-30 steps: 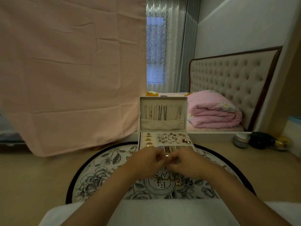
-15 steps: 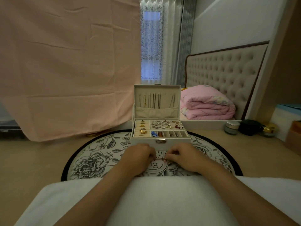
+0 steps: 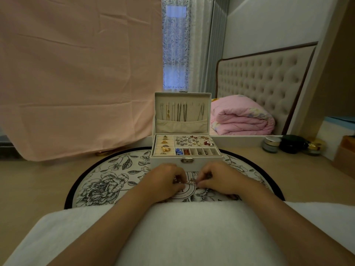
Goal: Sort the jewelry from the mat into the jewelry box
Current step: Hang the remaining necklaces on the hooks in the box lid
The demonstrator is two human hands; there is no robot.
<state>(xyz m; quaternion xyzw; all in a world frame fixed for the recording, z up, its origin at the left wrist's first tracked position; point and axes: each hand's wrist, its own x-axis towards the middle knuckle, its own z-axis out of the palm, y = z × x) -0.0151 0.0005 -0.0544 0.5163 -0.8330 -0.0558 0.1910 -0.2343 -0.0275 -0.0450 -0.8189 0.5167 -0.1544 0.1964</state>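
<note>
A white jewelry box (image 3: 167, 162) stands open at the back of a round floral mat (image 3: 107, 181). Rings fill its left tray, earrings the right tray, and necklaces hang inside the raised lid (image 3: 182, 112). Just in front of the box, my left hand (image 3: 163, 181) and my right hand (image 3: 219, 179) are down on the mat with their fingers curled. Together they pinch a small silver jewelry piece (image 3: 190, 182) between their fingertips. More loose jewelry (image 3: 233, 196) shows by my right wrist; the rest is hidden under my hands.
A white towel (image 3: 172, 233) covers my lap below the mat. Cosmetic jars (image 3: 271, 144) and a black compact (image 3: 292, 144) sit at the right on the tan surface. A pink cloth (image 3: 76, 73) hangs at the left; a mirror edge runs behind the box.
Both hands dropped from over the box's front compartments down to the mat in front of it. The view tilted, and the box now shows whole above my hands.
</note>
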